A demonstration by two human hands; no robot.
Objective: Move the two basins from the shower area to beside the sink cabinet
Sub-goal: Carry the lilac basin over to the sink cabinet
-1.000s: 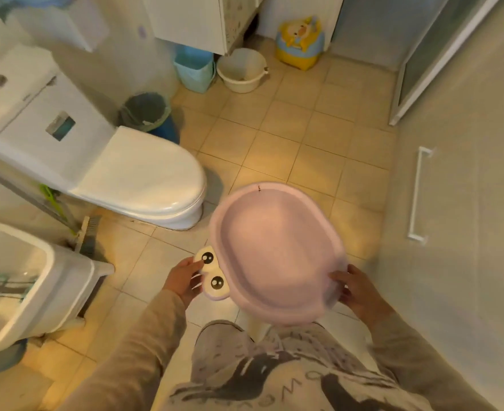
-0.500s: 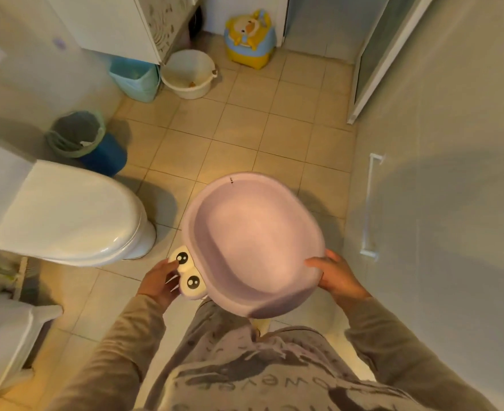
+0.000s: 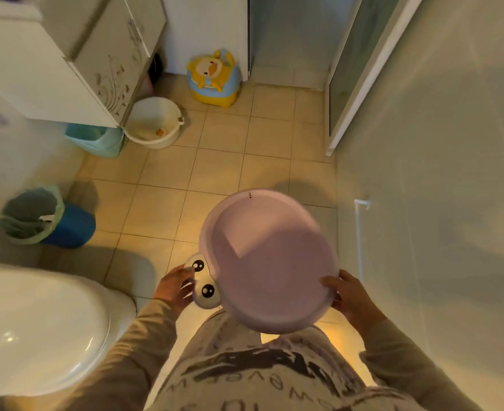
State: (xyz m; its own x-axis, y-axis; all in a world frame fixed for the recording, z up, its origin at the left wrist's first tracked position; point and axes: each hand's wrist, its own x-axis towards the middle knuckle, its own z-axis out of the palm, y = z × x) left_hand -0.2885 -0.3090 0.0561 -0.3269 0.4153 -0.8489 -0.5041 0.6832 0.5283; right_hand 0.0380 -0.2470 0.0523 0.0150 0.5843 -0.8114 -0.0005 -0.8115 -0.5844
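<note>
Pink basin (image 3: 270,262) sits up in the air, held in front of the person's waist above the tan tile floor (image 3: 221,170), tipped a little so its hollow faces up toward the camera. On its left rim are two white cartoon eyes (image 3: 202,278). The left hand (image 3: 173,287) is curled around that eye piece, fingers closed on it. The right hand (image 3: 348,298) grips the near right rim, thumb over the top edge, fingers under it and out of sight.

Far left, a white basin (image 3: 153,123) rests on the floor, touching the corner of the sink cabinet (image 3: 96,63), partly tucked under it. A small orange thing lies inside it; I cannot make out what. Just left of it, under the cabinet, stands a teal bin (image 3: 96,140). A yellow and blue duck potty (image 3: 213,78) stands at the far wall, near the shower door (image 3: 360,69) on the right.

On the left, a blue bin (image 3: 46,218) with a green liner stands beside the toilet (image 3: 43,327), whose lid is down. A white bar (image 3: 358,232) hangs on the right wall.
</note>
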